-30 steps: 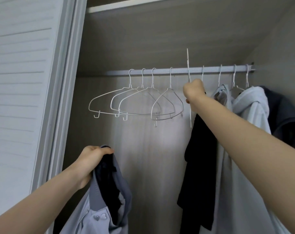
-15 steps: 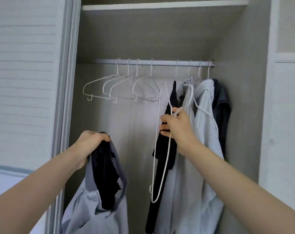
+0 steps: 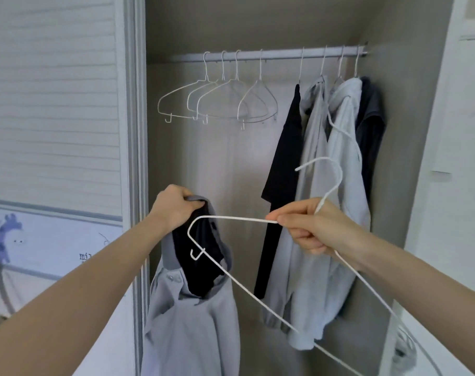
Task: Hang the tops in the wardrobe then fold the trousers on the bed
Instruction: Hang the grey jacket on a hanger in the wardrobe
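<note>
My left hand (image 3: 174,206) grips the collar of a grey top (image 3: 193,318) with a dark lining, which hangs down in front of the open wardrobe. My right hand (image 3: 309,225) pinches a white wire hanger (image 3: 231,275) near its neck, held level and tilted, its hook (image 3: 326,169) pointing up and left. The hanger's left tip lies over the top's dark neck opening. The rail (image 3: 271,54) runs across the wardrobe above both hands.
Several bare white hangers (image 3: 217,101) hang on the rail's left half. A black top (image 3: 285,169), two pale grey tops (image 3: 336,202) and a dark grey one (image 3: 372,126) hang at the right. A sliding slatted door (image 3: 54,104) stands at the left.
My right hand took the white hanger off the rail, brought it down and turned it level toward the grey top. My left hand kept holding the top's collar.
</note>
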`<action>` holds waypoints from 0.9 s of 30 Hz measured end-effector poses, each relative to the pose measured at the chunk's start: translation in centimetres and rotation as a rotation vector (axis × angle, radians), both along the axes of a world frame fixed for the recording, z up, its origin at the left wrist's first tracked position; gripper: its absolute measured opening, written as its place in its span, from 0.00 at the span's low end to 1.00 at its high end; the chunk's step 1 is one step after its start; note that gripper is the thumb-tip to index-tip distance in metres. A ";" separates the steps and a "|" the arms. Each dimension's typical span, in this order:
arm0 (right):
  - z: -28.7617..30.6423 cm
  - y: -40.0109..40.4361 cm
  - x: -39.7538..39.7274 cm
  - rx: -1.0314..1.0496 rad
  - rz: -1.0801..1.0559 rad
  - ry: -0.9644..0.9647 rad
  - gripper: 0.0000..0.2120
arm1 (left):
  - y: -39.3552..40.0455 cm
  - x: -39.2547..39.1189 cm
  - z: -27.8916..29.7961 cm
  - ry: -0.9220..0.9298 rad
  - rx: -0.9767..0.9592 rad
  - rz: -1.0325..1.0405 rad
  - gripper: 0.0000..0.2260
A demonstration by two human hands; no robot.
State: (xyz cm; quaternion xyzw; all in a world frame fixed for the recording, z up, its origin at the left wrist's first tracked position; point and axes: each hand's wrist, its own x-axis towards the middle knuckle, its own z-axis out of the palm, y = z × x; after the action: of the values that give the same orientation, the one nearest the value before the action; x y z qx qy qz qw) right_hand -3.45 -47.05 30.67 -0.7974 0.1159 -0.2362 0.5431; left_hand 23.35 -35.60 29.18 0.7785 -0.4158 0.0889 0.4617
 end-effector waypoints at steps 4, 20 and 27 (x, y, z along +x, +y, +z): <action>-1.6 -0.6 1.2 0.012 -0.061 0.000 0.07 | -1.3 -2.3 -0.5 -0.171 0.061 -0.041 0.20; -3.3 -2.9 -1.1 0.170 -0.260 -0.653 0.15 | -5.3 -12.5 2.6 -0.554 -0.029 -0.390 0.14; -3.0 -2.8 -3.0 0.106 -0.230 -0.721 0.14 | -7.8 -13.8 2.6 -0.862 0.088 -0.358 0.28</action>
State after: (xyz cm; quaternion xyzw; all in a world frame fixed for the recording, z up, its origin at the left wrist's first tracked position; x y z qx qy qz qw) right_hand -6.45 -49.86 27.69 -0.6158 0.0181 -0.5545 0.5594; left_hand 9.58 -43.40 31.78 0.6054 -0.7008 0.3056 0.2214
